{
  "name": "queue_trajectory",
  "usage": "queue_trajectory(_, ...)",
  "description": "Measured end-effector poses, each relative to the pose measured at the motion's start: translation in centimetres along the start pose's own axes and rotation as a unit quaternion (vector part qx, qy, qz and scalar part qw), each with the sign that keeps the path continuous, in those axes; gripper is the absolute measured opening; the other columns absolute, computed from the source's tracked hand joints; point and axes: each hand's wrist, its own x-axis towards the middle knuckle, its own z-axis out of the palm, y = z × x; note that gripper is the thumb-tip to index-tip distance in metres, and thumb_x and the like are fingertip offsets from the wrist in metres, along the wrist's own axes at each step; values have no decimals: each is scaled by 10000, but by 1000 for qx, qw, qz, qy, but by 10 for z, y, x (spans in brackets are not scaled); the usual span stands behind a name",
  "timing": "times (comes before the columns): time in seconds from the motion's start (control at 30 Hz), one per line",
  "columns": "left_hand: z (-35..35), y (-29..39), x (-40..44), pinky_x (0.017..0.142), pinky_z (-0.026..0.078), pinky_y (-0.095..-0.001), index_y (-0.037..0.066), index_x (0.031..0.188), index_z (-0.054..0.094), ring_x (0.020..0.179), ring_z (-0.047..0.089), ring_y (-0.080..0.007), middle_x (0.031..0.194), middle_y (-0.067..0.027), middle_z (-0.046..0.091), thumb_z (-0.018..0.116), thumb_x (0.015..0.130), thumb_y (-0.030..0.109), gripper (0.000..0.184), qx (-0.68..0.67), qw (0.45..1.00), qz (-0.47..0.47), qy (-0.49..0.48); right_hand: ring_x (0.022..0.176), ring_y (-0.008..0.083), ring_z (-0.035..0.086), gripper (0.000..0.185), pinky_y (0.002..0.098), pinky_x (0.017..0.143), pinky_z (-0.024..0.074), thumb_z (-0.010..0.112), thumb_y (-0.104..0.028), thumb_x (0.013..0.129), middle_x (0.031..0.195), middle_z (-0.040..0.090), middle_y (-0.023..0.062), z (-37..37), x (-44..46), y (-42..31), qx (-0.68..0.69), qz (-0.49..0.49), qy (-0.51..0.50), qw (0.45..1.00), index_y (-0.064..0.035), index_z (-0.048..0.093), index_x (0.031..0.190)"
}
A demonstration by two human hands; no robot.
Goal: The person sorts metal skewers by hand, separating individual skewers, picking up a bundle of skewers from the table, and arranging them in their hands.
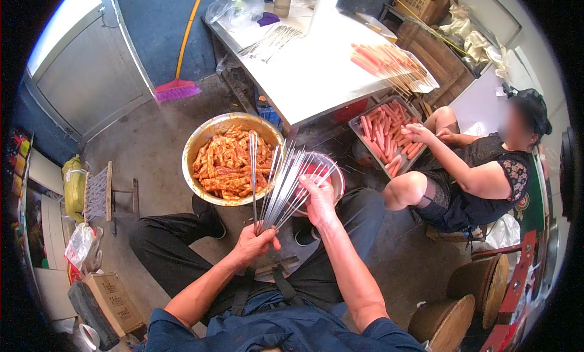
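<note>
My left hand (252,242) is closed around the lower ends of a bundle of thin metal skewers (285,191). The skewers fan out upward, and a few stand apart on the left side. My right hand (320,200) grips the right side of the fan, thumb on top and fingers partly hidden behind it. Just beyond my hands is a large metal basin (190,169) full of sauce-coated meat pieces (228,163). Behind my right hand, a smaller red and white basin (336,172) is partly covered by the skewers; its contents are hard to make out.
A white table (316,78) bears metal skewers (271,43) and skewered sausages (389,63). On the right, a seated person (480,163) handles sausages over a metal tray (363,139). A broom (177,87) leans on the wall. Wooden spools (441,324) stand at lower right.
</note>
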Motion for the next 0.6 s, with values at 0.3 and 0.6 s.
queue_trajectory(0.3,1,-1,1,385,253,-204,53,963,556,430,357,-45,692,-62,639,558,899,225,183,-25,999,-21,2,619,108,565,26,249,572,469,652,-43,788,736,624,19,-6,30,-33,18,-94,58,994,-35,635,805)
queue_trajectory(0.6,1,8,-1,387,291,-216,82,974,549,430,394,-64,677,-57,628,557,890,230,171,-28,999,-19,19,558,88,504,126,262,519,469,594,-113,853,647,507,-9,-43,52,-127,139,-207,156,956,-89,539,742)
